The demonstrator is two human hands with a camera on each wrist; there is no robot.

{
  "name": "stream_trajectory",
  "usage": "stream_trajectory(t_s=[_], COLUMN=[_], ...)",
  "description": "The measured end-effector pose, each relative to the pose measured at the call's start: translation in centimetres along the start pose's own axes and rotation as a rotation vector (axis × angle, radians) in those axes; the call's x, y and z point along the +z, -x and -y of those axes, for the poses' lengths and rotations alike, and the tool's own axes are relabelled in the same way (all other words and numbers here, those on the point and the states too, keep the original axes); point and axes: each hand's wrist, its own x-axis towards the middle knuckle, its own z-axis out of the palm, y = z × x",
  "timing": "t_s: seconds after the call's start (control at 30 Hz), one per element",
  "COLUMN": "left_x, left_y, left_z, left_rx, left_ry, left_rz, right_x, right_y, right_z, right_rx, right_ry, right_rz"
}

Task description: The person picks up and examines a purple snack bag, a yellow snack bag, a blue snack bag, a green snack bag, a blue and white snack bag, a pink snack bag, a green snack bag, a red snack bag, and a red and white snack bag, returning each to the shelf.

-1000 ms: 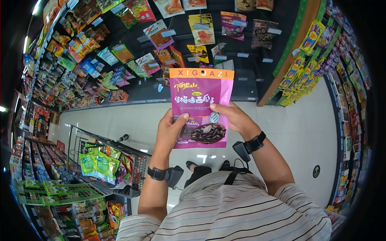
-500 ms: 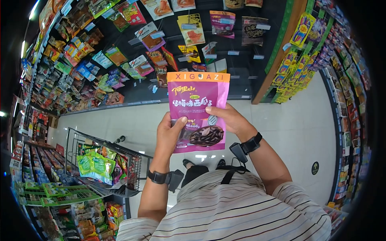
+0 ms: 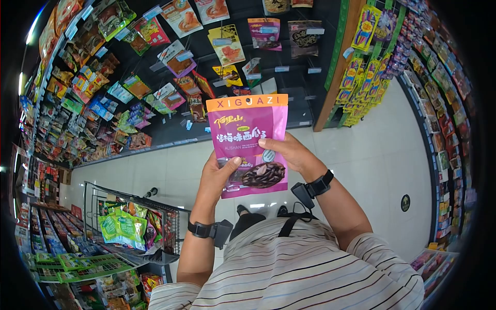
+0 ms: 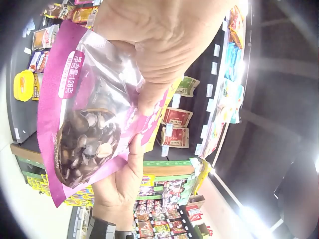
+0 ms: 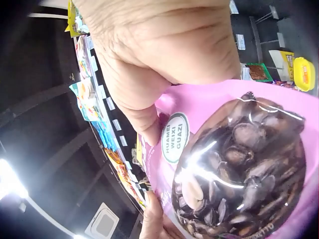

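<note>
Both hands hold up a purple bag with an orange top strip (image 3: pixel 247 121) in front of the body in the head view. The left hand (image 3: pixel 215 174) pinches its lower left edge, thumb on the front. At the right edge, the right hand (image 3: pixel 294 153) grips it with the thumb on the printed face. In the left wrist view the bag (image 4: pixel 84 119) shows a clear window over dark seeds, with the left hand (image 4: pixel 159 40) on its edge. The right wrist view shows the right hand (image 5: pixel 159 55) gripping the bag (image 5: pixel 239 159); the fingers behind it are hidden.
A wire cart (image 3: pixel 173 227) with green bags (image 3: pixel 122 227) stands at the lower left on the pale floor (image 3: pixel 361 181). Ahead, hanging packets line a dark shelf (image 3: pixel 194 123). A wooden post (image 3: pixel 336 72) and yellow packets (image 3: pixel 356 85) are to the right, before another shelf.
The bag and both hands have shifted slightly left in the head view, still in the same grip. The shelves ahead have also slid left, while the cart sits a little lower.
</note>
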Motion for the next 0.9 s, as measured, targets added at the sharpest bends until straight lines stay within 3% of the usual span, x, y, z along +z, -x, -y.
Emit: stream_trajectory(t_s=[0.57,0.9], left_x=[0.1,-0.1], left_y=[1.4,0.7], left_z=[0.7,0.7], left_rx=[0.069,0.0], left_ry=[-0.027,-0.009], left_rz=[-0.091,-0.071], right_x=[0.5,-0.3], right_y=[0.4,0.0], right_z=[0.1,0.0], right_rx=[0.011,0.024], right_ry=[0.026,0.103], right_rz=[0.062,0.057])
